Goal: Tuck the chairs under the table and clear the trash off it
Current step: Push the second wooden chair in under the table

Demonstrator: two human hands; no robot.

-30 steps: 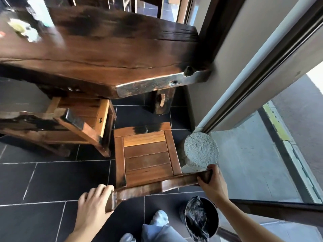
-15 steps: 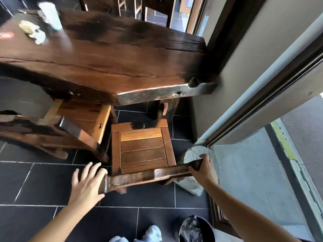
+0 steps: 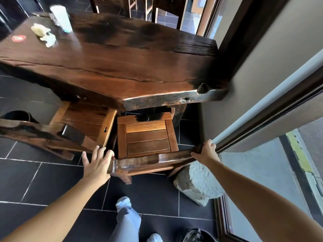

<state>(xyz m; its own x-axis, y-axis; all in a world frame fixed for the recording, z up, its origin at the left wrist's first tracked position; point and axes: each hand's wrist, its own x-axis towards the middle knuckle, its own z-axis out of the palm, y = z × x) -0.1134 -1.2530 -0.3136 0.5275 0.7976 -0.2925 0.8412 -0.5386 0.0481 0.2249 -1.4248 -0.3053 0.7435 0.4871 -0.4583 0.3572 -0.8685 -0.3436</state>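
A head-worn camera looks down at a dark wooden bench (image 3: 122,67) with two chairs at its near side.

At far left on the bench top lies the trash: a red round item (image 3: 18,38), crumpled paper (image 3: 43,34) and a pale cup (image 3: 61,18), well apart from both hands and not yet cleared.

Below, the left chair (image 3: 83,123) sits angled, its seat partly under the bench edge and its backrest jutting out over the floor (image 3: 35,180).

The left hand (image 3: 97,163) is spread flat, fingers apart, its palm against the left end of the second chair's backrest (image 3: 150,161). It grips nothing; it seems placed to push and steer that end.

The second chair (image 3: 146,137) stands square to the bench, the front strip of its seat in the bench's shadow, most of the seat exposed. It appears only part-way tucked.

The right hand (image 3: 205,151) is curled closed around the backrest's right end, giving the firm hold that drives the chair forward.

Room is tight. The second chair sits just beside the left chair, with a narrow gap between them. To its right a rough stone (image 3: 197,182) rests on the floor by the chair's rear leg, possibly touching it; the view is unclear. Beyond are the wall (image 3: 262,84) and a door frame (image 3: 272,117). Straight ahead under the bench looks open.
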